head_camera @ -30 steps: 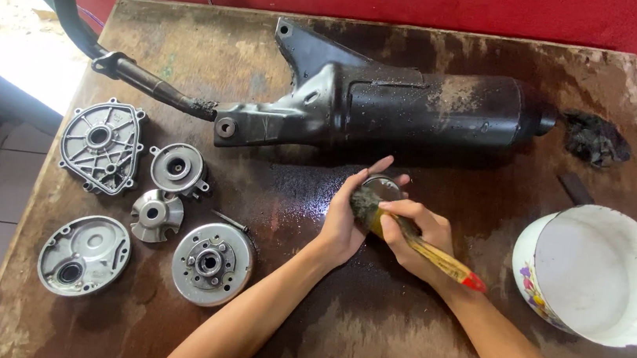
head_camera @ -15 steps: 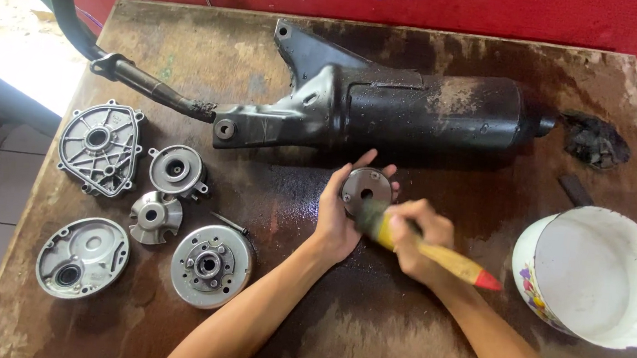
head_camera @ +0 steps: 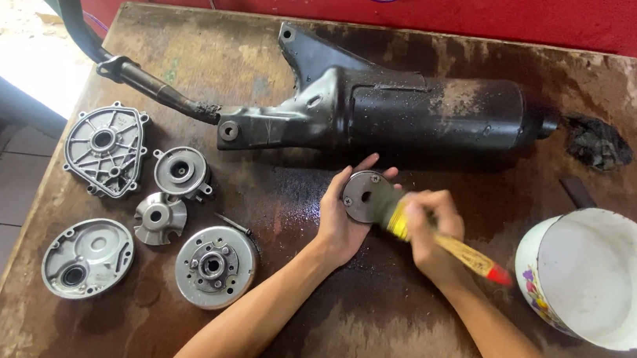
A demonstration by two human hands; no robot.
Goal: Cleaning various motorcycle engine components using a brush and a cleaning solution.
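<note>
Scrubbing is underway: a round metal disc [head_camera: 364, 196] is gripped upright in the left hand [head_camera: 342, 221] above the table [head_camera: 396, 345], just below the muffler [head_camera: 388, 115], while a paintbrush [head_camera: 438, 239], clenched in the right hand [head_camera: 431, 230], is pressed to its face; turning the disc is judged the next need.

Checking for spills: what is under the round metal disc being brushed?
Under the round metal disc are the left hand's palm and fingers, above a dark wet patch on the wooden table. The disc's underside is hidden.
</note>
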